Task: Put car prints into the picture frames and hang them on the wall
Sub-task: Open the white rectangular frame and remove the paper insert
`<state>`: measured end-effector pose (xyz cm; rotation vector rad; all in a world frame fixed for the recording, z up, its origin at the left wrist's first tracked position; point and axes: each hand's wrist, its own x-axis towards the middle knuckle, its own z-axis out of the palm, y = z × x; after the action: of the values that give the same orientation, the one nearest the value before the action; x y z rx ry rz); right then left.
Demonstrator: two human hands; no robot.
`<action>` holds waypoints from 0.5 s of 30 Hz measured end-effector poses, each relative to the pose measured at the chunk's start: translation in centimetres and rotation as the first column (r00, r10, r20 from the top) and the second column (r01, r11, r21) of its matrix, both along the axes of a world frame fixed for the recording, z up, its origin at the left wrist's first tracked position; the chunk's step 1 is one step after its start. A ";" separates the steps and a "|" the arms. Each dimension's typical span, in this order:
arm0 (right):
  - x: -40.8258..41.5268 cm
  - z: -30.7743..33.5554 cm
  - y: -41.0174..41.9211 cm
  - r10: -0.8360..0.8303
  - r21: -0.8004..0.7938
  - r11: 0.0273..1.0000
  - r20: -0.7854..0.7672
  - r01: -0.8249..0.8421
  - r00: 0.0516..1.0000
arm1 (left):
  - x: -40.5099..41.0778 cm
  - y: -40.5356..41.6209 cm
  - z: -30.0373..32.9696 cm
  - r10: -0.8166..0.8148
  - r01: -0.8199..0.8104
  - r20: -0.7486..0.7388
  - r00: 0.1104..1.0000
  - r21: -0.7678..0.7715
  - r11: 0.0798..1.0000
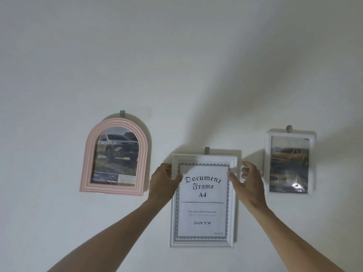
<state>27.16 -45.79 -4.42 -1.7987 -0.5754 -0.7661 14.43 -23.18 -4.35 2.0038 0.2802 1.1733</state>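
The white document frame (203, 201) is hanging on the wall (176, 65) from a grey hook (207, 150), between the pink arched frame (115, 157) and the small white frame (289, 162), both holding car prints. The left hand (164, 182) is gripping the document frame's upper left edge, fingers curled round it. The right hand (248, 183) is sitting at the upper right edge with its grip wide, fingers loosely spread; contact cannot be confirmed. The frame is displaying its "Document Frame A4" insert sheet.
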 end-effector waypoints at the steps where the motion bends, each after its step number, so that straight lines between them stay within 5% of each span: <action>1: 0.4 -0.7 -0.3 0.040 0.004 0.999 -0.020 -0.040 0.999 | 0.1 -0.4 -0.4 0.003 -0.003 -0.015 1.000 -0.011 1.000; 5: 0.9 -3.0 -0.9 0.201 -0.011 0.979 -0.084 -0.203 0.976 | 0.1 -1.6 -2.8 0.046 -0.048 -0.067 0.997 -0.039 0.998; 15: 1.0 -4.1 -1.6 0.291 0.033 0.957 -0.067 -0.289 0.954 | -0.9 -2.7 -4.8 0.046 -0.065 -0.119 0.992 -0.165 0.984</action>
<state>28.16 -47.41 -8.51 -1.6646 -0.7606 -0.5036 13.54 -25.90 -9.14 1.9279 0.4807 1.0337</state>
